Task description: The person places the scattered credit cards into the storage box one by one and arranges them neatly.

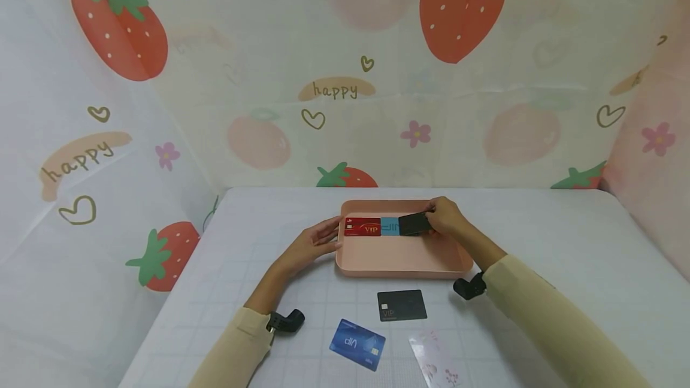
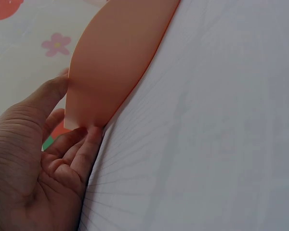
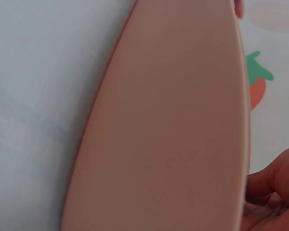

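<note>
My right hand (image 1: 446, 217) is over the right part of a pink tray (image 1: 399, 259), pinching the end of a black card (image 1: 413, 224). This card borders or overlaps a light blue card (image 1: 389, 226), which lies beside a red VIP card (image 1: 362, 227) in one row in the tray. At the tray's left end, my left hand (image 1: 309, 248) rests its fingertips against the rim and outer wall. The left wrist view shows those fingers (image 2: 89, 151) touching the tray's outer corner. In the right wrist view the tray wall hides the cards and much of my right hand (image 3: 277, 197).
On the white table (image 1: 259, 340), in front of the tray, lie a black VIP card (image 1: 402, 306), a blue VIP card (image 1: 357, 344) and a pale card with a pink floral print (image 1: 435, 361). A strawberry-print cloth (image 1: 458, 100) hangs behind the table.
</note>
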